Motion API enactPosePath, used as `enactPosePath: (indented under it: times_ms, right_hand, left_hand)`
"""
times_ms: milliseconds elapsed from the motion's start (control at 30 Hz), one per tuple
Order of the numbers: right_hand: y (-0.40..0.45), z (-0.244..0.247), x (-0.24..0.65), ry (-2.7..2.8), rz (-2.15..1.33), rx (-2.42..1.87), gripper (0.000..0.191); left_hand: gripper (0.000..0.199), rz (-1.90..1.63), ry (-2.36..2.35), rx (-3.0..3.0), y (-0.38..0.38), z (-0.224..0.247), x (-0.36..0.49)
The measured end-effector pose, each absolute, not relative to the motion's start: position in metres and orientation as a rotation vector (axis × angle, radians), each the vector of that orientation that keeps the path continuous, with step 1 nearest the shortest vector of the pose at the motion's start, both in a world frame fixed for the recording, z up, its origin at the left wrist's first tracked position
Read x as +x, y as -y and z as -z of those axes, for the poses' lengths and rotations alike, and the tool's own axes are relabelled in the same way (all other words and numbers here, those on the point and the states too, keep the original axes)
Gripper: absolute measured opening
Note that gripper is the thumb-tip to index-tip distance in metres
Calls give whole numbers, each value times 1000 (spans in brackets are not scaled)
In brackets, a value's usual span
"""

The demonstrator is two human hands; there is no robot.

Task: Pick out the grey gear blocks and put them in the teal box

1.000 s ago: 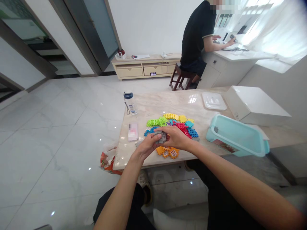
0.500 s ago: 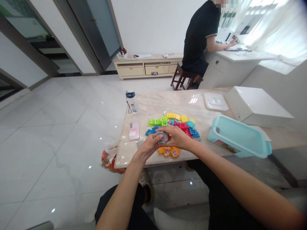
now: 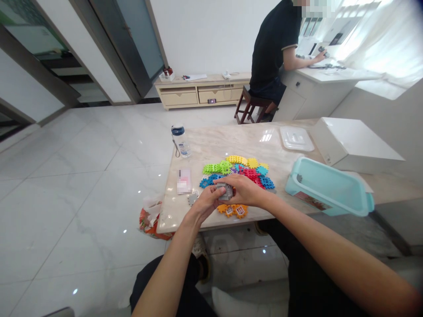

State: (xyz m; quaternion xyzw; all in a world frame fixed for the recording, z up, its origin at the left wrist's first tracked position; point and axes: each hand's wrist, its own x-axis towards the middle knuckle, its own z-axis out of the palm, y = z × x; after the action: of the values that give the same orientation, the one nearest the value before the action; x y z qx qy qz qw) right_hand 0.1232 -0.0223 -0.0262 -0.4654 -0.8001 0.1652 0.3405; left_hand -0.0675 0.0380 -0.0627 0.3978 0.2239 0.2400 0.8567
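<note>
Between my two hands is a small stack of grey interlocking plastic pieces (image 3: 225, 191), raised over the table. My left hand (image 3: 209, 197) pinches it from the left, thumb on top. From the right, my right hand (image 3: 243, 188) closes round its far and right sides; its fingers hide part of the stack. Beneath and beyond them lie gear-edged plastic pieces: green (image 3: 216, 167), yellow (image 3: 237, 159), red (image 3: 250, 175) and blue (image 3: 266, 182). Orange pieces (image 3: 240, 211) with white window grids are nearer me. A loose grey piece (image 3: 192, 199) rests left of my left hand.
A turquoise bin (image 3: 333, 187) stands on the right, before a white box (image 3: 357, 143) and a clear lid (image 3: 296, 138). At the left are a water bottle (image 3: 181, 141) and a pink-white card (image 3: 184, 181). Another person (image 3: 274, 48) sits at a far counter.
Both hands keep hold of the grey stack in almost the same spot, with only a slight shift in its angle. The whole view has drifted a little.
</note>
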Motion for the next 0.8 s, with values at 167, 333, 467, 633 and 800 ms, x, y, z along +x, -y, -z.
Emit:
enactPosePath:
  times_ms: [167,333,467,633,800]
  right_hand:
    - [21,24,127,2069,-416,-1221,62]
    - [21,27,129,2115,-415,-1209,64]
    - [21,26,126,2126,-394,-1189,65]
    - [21,21,123,2122,-392,-1212,60]
    - [21,23,123,2116,-372,-1211,59]
  left_hand:
    - [61,-507,-450,844,-41,60,-63]
    - [58,-499,-481,871,-41,61,-63]
    - [60,-499,-511,875,-40,59,-65]
    - [58,-509,-538,881,-39,58,-65]
    - [57,-517,-541,891,-39,59,-64]
